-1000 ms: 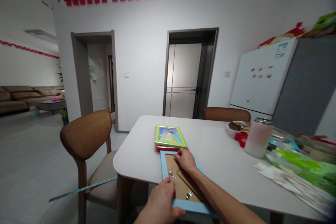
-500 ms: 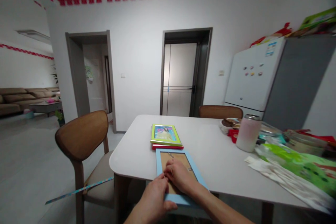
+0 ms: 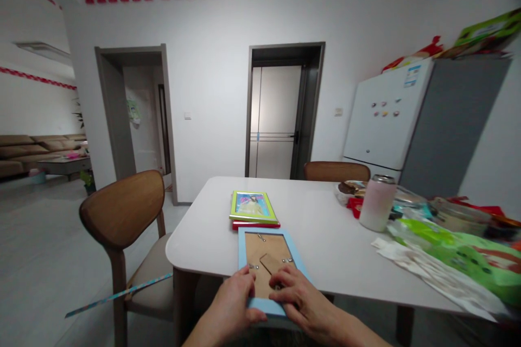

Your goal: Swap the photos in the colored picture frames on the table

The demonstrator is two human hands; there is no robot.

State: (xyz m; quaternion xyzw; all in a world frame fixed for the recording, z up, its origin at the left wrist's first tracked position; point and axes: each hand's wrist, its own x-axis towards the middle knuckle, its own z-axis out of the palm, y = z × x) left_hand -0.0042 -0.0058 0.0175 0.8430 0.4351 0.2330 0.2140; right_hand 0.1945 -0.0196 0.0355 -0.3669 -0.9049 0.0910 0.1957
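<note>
A light blue picture frame [image 3: 292, 244] lies face down at the table's near edge, its brown backing board [image 3: 264, 249] and small metal clips showing. My left hand [image 3: 232, 301] grips its lower left side, fingers on the border and thumb by the bottom edge. Curled over the lower right of the backing are the fingers of my right hand [image 3: 303, 298], closed against the frame near its bottom; what lies under the fingertips is hidden. Just beyond, a lime green picture frame [image 3: 273, 210] with a picture of a figure in a dress rests on a red frame [image 3: 256, 225].
On the right of the white table [image 3: 309, 209] stand a pink and white bottle [image 3: 378, 206], a green plastic package [image 3: 456, 255] and white cloth-like material [image 3: 431, 276]. A wooden chair [image 3: 126, 211] is at the left, with a patterned strip [image 3: 118, 295] across it.
My right hand has moved from the left and middle of the backing down to its lower right, uncovering the left clip and the board's centre. My left hand stays on the frame's left side.
</note>
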